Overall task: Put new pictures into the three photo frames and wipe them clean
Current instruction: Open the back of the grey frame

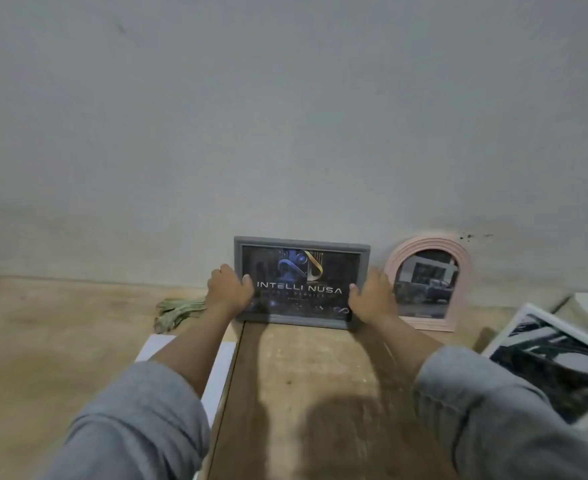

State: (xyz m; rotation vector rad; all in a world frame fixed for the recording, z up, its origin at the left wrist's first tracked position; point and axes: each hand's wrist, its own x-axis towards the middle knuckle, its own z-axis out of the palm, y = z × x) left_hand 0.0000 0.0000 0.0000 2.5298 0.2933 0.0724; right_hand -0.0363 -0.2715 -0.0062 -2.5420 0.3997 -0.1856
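I have the grey frame [302,282] upright at the far edge of the bench [306,368], its back against or very near the wall [285,116], long axis running left to right across my view. It already shows a dark picture lettered INTELLI NUSA.

My left hand [228,289] grips the frame's left end and my right hand [372,299] grips its right end, each with the thumb curled over the front edge and the fingers behind. Both hands sit at about the same height and equally near, so neither arm has the advantage. The frame lies straight ahead of me, between the 2 hands.

Just right of the grey frame stands the pink frame [427,282], arched, also leaning at the wall, with a picture in it. Further right and nearer me lies the white frame [549,358], flat and tilted, holding a dark picture. Left of the grey frame, near my left wrist, is a crumpled cloth [176,311]; nearer me on that side, a white sheet [218,368] under my forearm.

I judge this frame is being set in place or squared up. With its long axis along the wall, any nudge must come evenly from both ends or it will twist.
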